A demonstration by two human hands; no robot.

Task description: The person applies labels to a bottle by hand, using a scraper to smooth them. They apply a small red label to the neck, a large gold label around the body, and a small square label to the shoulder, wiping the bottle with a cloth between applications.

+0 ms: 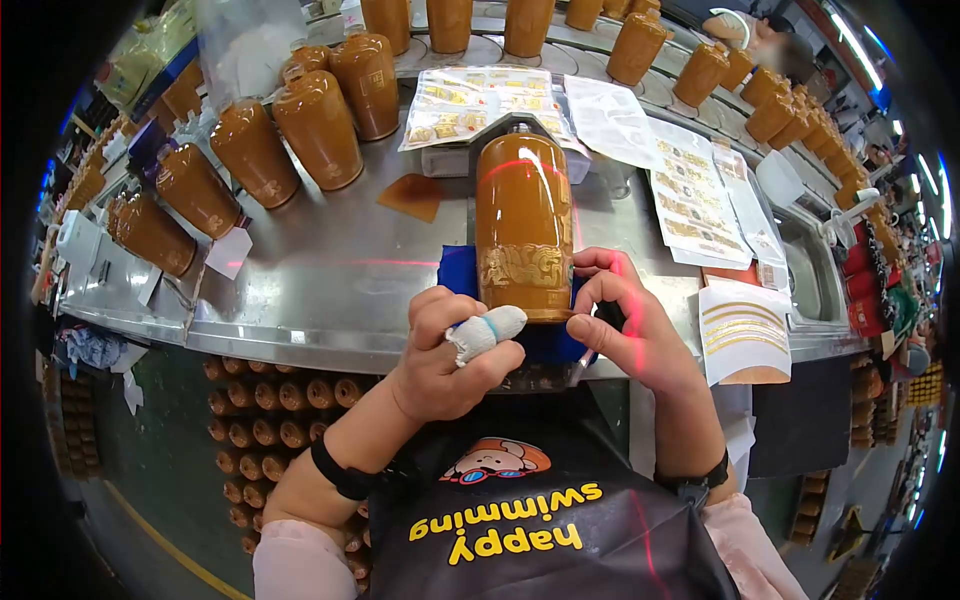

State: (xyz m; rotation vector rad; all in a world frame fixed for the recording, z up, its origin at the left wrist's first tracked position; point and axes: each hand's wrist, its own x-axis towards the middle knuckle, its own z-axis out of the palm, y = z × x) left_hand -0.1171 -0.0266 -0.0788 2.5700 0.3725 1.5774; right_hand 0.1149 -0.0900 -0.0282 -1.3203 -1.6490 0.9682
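A glossy brown bottle (pixel 522 215) with a raised gold relief band near its base lies in front of me, its neck pointing away, on a dark support with a blue cloth (pixel 457 268) under it. My left hand (pixel 445 350) is curled closed beside the base's left side. One of its fingers wears a white fabric sleeve (pixel 488 334) with a teal band; its palm is hidden. At the bottle's lower right, the thumb and forefinger of my right hand (pixel 640 325) close on the base edge. A red light line crosses the bottle and this hand.
Several brown bottles (pixel 318 130) stand at left on the metal table (pixel 330 290). More bottles (pixel 527 25) line the conveyor behind. Sheets of gold decals (pixel 690 190) lie at right, with a sheet of curved gold strips (pixel 745 325) nearer me. Bottles (pixel 265 430) are stacked below the table.
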